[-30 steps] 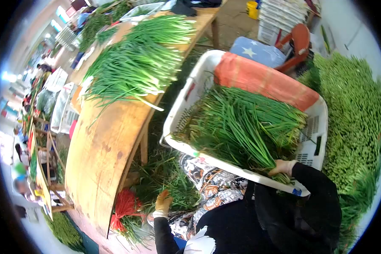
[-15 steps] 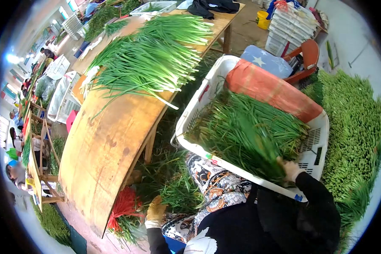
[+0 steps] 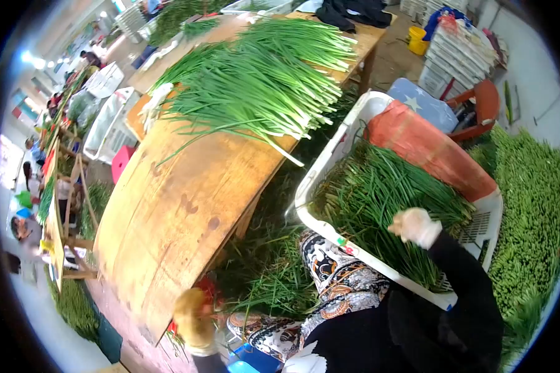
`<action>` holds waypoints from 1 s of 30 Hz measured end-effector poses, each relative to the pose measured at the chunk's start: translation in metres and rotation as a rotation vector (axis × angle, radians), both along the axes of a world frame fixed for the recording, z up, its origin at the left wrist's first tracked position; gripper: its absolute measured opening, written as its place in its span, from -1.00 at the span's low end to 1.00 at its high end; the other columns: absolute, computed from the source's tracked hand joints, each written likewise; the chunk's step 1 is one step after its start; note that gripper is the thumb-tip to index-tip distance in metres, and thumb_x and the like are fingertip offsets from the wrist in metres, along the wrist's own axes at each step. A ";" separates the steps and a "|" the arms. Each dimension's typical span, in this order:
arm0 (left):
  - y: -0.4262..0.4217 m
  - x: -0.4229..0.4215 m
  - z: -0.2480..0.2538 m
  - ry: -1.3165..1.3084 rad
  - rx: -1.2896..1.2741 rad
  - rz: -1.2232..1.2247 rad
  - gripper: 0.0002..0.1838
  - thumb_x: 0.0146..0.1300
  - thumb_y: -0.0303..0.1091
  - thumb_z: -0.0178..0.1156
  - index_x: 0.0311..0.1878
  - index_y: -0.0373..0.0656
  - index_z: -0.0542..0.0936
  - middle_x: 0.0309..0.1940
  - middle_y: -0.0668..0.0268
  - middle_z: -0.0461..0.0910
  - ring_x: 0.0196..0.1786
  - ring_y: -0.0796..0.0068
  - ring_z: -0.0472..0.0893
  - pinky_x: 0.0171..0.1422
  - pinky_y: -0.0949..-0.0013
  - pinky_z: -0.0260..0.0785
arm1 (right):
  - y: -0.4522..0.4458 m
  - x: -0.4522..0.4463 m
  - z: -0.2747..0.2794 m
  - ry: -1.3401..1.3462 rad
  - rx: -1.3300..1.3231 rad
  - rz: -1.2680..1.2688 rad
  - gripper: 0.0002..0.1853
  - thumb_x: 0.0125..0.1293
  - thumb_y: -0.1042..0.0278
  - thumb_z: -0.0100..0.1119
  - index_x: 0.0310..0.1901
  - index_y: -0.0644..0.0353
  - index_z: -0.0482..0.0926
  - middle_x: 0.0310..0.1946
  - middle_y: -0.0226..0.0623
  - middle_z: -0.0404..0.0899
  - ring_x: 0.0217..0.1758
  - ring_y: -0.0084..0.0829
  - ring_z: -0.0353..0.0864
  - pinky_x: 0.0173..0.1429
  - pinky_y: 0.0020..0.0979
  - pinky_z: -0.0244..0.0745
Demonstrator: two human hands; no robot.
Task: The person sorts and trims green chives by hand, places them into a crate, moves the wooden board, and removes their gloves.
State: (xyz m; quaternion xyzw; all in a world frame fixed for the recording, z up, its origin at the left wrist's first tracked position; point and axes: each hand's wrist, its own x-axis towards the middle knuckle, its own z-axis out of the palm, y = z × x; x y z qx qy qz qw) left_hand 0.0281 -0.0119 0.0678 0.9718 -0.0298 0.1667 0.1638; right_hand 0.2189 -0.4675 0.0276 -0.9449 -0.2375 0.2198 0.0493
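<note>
Over the greens in the white crate (image 3: 330,224), my right hand (image 3: 414,227), in a pale glove, is closed with its fingers curled; what it holds, if anything, is too small to make out. Long green stalks (image 3: 389,186) lie in the crate beneath it. My left hand (image 3: 194,318), in a yellowish glove, is at the table's near corner in front of a bunch of red ties (image 3: 209,291); it is blurred and its fingers cannot be made out. A spread pile of green stalks with white ends (image 3: 261,87) lies on the wooden table (image 3: 186,205).
Red cloth (image 3: 429,146) lines the crate's far side. Cut greens (image 3: 280,280) lie on the floor between table and crate. A stool with a star cover (image 3: 422,104), a brown chair (image 3: 485,105) and a mass of stacked stalks (image 3: 532,217) stand right. People are at the far left.
My right hand has risen from the crate's near edge and moved over its middle. My left hand has moved left and forward to the red ties. The view has shifted, so table and crate appear further right.
</note>
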 end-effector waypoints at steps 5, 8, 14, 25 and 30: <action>0.051 -0.006 -0.021 -0.139 -0.706 0.272 -0.44 0.15 -0.23 0.05 0.15 -0.34 0.19 0.20 0.03 0.08 0.20 0.19 0.20 0.27 0.30 0.01 | -0.076 0.064 -0.053 -0.030 -0.079 -0.561 -0.83 0.08 0.35 -0.06 -0.53 0.23 0.48 -0.62 -0.24 0.49 -0.55 -0.38 0.50 -0.42 -0.39 0.37; 0.085 -0.013 -0.062 -0.160 -1.036 0.398 -0.40 0.17 -0.13 0.01 0.17 -0.33 0.17 0.22 0.05 0.01 0.23 0.17 0.14 0.28 0.25 0.01 | -0.104 0.077 -0.077 -0.072 0.264 -0.835 -0.74 0.10 0.17 0.01 -0.44 0.21 0.56 -0.50 -0.21 0.56 -0.44 -0.36 0.52 -0.30 -0.37 0.37; 0.084 -0.011 -0.058 -0.092 -0.138 0.363 -0.38 0.19 -0.05 -0.05 0.18 -0.30 0.16 0.19 0.06 0.05 0.25 0.16 0.11 0.27 0.20 0.04 | -0.050 0.143 -0.098 -0.240 0.108 -0.775 -0.30 0.02 -0.18 -0.01 0.17 0.02 0.20 0.22 -0.25 0.08 0.29 -0.16 -0.05 0.28 -0.29 -0.06; 0.092 -0.011 -0.065 -0.095 -0.034 0.382 -0.33 0.15 0.07 -0.07 0.17 -0.27 0.18 0.17 0.00 0.06 0.21 0.14 0.18 0.22 0.18 0.15 | -0.110 0.168 0.025 -0.390 1.012 -0.796 -0.78 0.28 0.26 -0.14 -0.38 0.20 0.44 -0.29 -0.31 0.54 -0.39 -0.53 0.49 -0.24 -0.49 0.40; 0.100 -0.013 -0.073 -0.126 -0.115 0.345 -0.33 0.17 0.03 -0.06 0.19 -0.28 0.13 0.19 0.01 0.04 0.22 0.16 0.17 0.24 0.23 0.13 | -0.101 0.119 0.174 -0.538 1.159 -0.569 -0.72 0.28 0.18 -0.15 -0.27 0.25 0.42 -0.33 -0.33 0.55 -0.45 -0.64 0.47 -0.31 -0.62 0.39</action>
